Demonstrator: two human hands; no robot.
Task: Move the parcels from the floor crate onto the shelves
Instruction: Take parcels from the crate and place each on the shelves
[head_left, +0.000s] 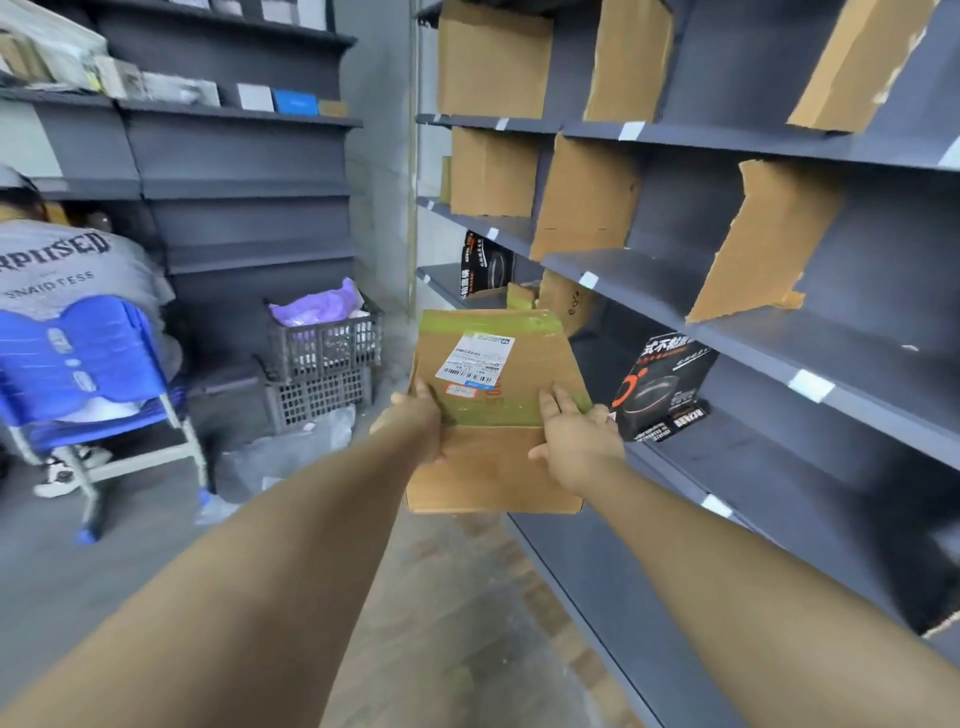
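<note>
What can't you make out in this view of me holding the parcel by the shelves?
Head view only:
Label on the parcel: print too small and blurred to read.
Fingers of the left grip and right grip under the parcel: hidden by the cardboard.
Grey crate contents: covered by a purple bag.
Seated person: cut off by the left edge, partly behind a blue chair.

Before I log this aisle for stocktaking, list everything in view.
shelves: two units, grey, right and back-left
parcel: one, brown, white label, held before the right shelves
cardboard dividers: several, brown, on the right shelves
black boxes: two, black, lower right shelves
crates: two, grey, stacked on floor, centre-left
purple bag: one, in top crate
chair: one, blue, left
person: one, grey shirt, at chair
left hand: grips parcel's left edge
right hand: holds parcel's right edge
</note>
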